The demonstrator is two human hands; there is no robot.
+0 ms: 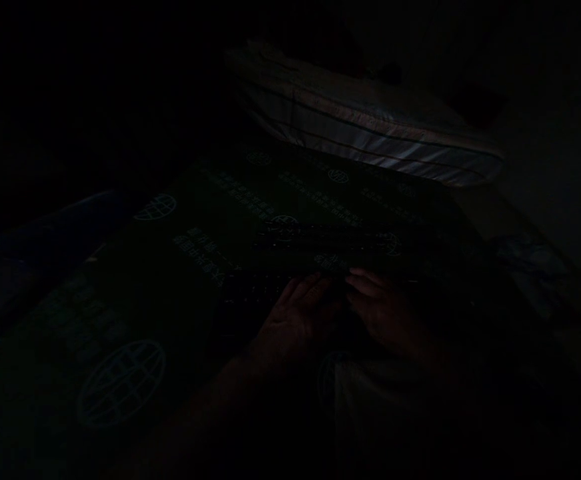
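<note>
In very dim light, a dark keyboard lies on a green printed surface. My left hand rests palm down over its middle, with the fingers stretched forward and slightly apart. Just to the right, my right hand reaches inward over the same keyboard, fingers extended and holding nothing that I can see. The fingertips of the two hands are close together but apart. Beyond them lies a second long dark object with small light marks, perhaps another keyboard; its outline is hard to make out.
White globes and lettering are printed across the green surface. At the back lies a thick striped mattress or cushion. A dark bluish flat object is at the left, and a crumpled pale item at the right. Deep shadow hides much else.
</note>
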